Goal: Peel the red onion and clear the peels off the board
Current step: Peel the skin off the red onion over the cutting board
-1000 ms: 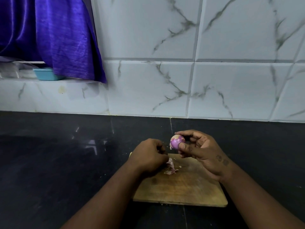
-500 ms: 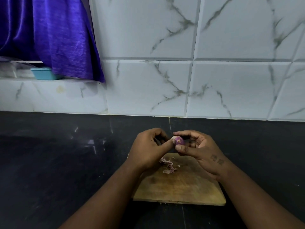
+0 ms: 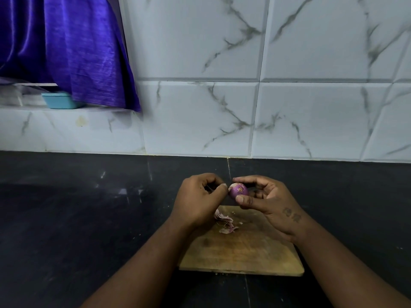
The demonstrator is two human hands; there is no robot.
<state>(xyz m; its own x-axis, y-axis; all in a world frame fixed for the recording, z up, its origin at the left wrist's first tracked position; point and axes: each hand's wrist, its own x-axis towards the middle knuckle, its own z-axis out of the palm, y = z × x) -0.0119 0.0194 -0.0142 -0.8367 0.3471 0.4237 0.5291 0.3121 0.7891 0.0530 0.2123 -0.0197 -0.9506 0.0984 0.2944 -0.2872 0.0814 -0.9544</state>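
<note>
Head view. My right hand [image 3: 273,203] holds the red onion [image 3: 238,190] above the far edge of the board [image 3: 244,252], clear of the wood. The thumb is clamped under it and the fingers [image 3: 246,180] are curled over the top. My left hand [image 3: 198,201] has its fingers curled, with the thumb tip set against the onion's pale end. I cannot tell whether a flap of skin is pinched there. The onion looks mostly bare and purple, with yellowish flecks of skin on the side facing me, so I judge the peeling is nearly done. Loose peels [image 3: 224,221] lie on the board just below my left hand, and small crumbs sit beside them.

Risks: the bare onion is probably slick, and a hard pick with the thumb could pop it out of the two-point hold onto the dark counter [image 3: 89,218]. My left wrist is close above the peels and could brush them off the board's edge.
</note>
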